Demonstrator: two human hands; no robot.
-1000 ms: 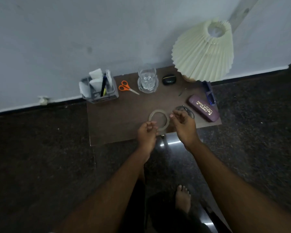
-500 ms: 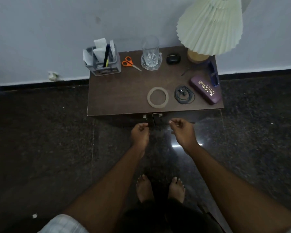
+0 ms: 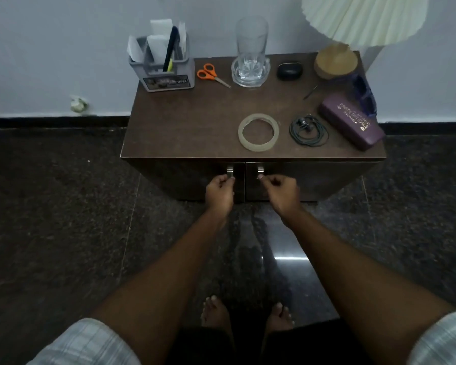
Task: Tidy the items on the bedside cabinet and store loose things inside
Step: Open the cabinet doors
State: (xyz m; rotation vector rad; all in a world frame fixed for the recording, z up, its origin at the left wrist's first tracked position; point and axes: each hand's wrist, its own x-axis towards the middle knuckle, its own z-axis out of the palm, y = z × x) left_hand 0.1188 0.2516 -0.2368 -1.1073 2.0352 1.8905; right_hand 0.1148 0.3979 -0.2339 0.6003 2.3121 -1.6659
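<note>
Steel is what your fingers have hold of: your left hand (image 3: pixel 219 192) curls its fingers (image 3: pixel 228 180) onto the lower end of the left handle (image 3: pixel 230 170), and your right hand (image 3: pixel 279 192) pinches the right handle (image 3: pixel 260 170) the same way. Either side of those grips the two doors (image 3: pixel 313 180) stand closed, with no gap between them, so the cabinet (image 3: pixel 182 122) is not yet opened.

Just above your fingers, near the front edge of the top, lies the tape roll (image 3: pixel 258 132). Beside it, above and right of your right hand, sit the coiled earphones (image 3: pixel 308 130) and the purple spectacle case (image 3: pixel 352 119). Farther from your fingers, along the wall, stand the grey organiser (image 3: pixel 163 72), the orange scissors (image 3: pixel 211 74), the glass (image 3: pixel 251 46), a small black case (image 3: pixel 289 71) and the lamp base (image 3: pixel 336 61).

By the look of it, you are at the very start — nothing loose has been stored. Opening the doors comes first; everything else is left.
</note>
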